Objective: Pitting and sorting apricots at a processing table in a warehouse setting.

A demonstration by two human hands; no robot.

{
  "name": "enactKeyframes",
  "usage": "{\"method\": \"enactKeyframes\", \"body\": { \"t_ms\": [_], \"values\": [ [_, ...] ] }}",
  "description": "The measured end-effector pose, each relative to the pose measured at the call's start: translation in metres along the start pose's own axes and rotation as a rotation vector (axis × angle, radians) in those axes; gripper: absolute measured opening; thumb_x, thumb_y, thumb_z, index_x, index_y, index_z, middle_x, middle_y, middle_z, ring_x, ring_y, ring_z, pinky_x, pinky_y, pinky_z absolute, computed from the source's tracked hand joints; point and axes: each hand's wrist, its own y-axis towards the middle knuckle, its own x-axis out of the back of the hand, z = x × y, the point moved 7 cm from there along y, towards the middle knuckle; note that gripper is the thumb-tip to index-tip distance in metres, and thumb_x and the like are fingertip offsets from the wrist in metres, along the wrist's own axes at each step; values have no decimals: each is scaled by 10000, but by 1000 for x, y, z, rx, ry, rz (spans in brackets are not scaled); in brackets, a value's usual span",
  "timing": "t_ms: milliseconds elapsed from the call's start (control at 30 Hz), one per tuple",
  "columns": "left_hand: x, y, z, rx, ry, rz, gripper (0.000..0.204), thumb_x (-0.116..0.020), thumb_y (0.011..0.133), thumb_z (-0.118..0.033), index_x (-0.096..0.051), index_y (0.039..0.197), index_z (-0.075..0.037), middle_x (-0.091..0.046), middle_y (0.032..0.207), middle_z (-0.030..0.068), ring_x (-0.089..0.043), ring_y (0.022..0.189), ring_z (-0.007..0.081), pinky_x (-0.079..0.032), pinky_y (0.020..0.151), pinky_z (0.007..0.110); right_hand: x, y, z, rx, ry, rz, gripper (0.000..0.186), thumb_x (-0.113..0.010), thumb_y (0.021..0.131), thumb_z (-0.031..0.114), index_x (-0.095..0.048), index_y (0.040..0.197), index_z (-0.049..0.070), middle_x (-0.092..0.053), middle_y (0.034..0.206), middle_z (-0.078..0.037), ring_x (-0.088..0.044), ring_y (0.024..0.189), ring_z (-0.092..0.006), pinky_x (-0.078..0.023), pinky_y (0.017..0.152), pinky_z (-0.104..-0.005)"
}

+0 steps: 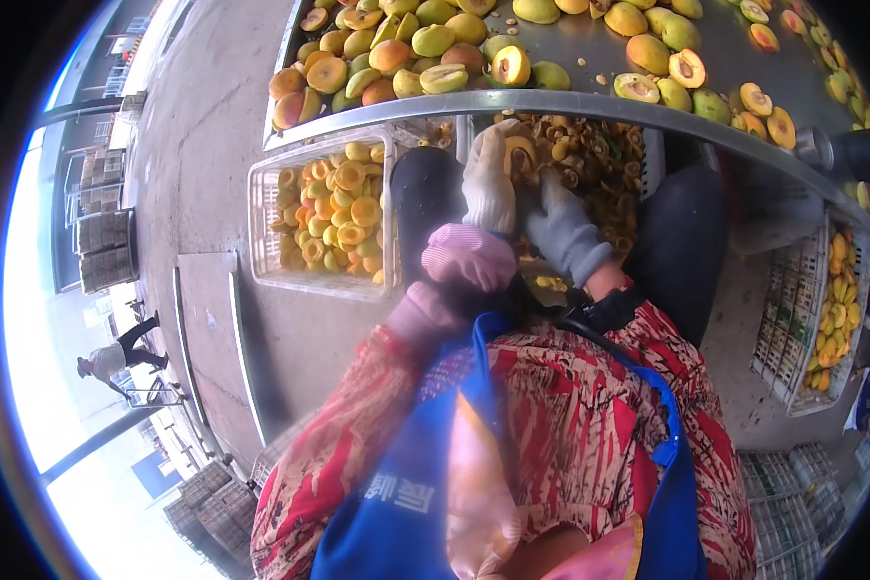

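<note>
My left hand [488, 184], in a white knit glove, grips a cut peach half [521, 155] whose hollow side faces up. Close against it is my right hand [565, 224] in a grey glove, its fingers curled; what they hold is hidden. Both hands are between my knees, above a crate [652, 159] holding dark pits and brownish fruit scraps [594, 150]. To the left stands a white plastic crate [251, 208] full of orange-yellow peach halves [343, 208].
Ahead, a metal table [590, 58] with a raised rim bears whole and halved peaches [430, 41]. At right stands another fruit-filled crate [793, 372]. Stacked crates [208, 507] stand at lower left. Far left, a person [116, 358] bends over a cart [155, 394].
</note>
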Motion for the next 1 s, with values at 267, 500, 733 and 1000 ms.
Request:
{"method": "enactKeyframes", "body": {
  "t_ms": [267,500,733,1000],
  "values": [
    [22,16,15,139,19,-140,399,-423,964,-369,-557,1125,-30,-640,878,80,-600,708,148,-504,597,243,-7,4,4,-12,219,251,396,-593,881,286,-506,1163,21,-616,1006,-147,-570,911,-173,-458,812,-325],
    [17,17,11,236,191,-35,415,-468,956,-325,-490,1267,-52,-643,817,88,-613,681,143,-508,589,224,-21,10,-16,-46,352,360,316,-628,866,225,-560,1118,47,-641,928,-53,-553,842,-86,-465,758,-270],
    [17,8,6,275,232,-45,492,-458,941,-377,-669,801,44,-660,720,128,-597,564,163,-486,510,241,-18,-6,-6,-101,431,496,284,-651,839,206,-607,1061,35,-635,867,-5,-557,772,-57,-459,670,-232],
    [21,5,6,128,295,25,507,-447,938,-414,-637,854,49,-649,684,139,-556,471,190,-461,456,260,-19,-24,-15,-366,606,671,100,-538,874,158,-574,801,99,-460,563,58,-390,405,-38,-263,356,-202]
  ]
}}
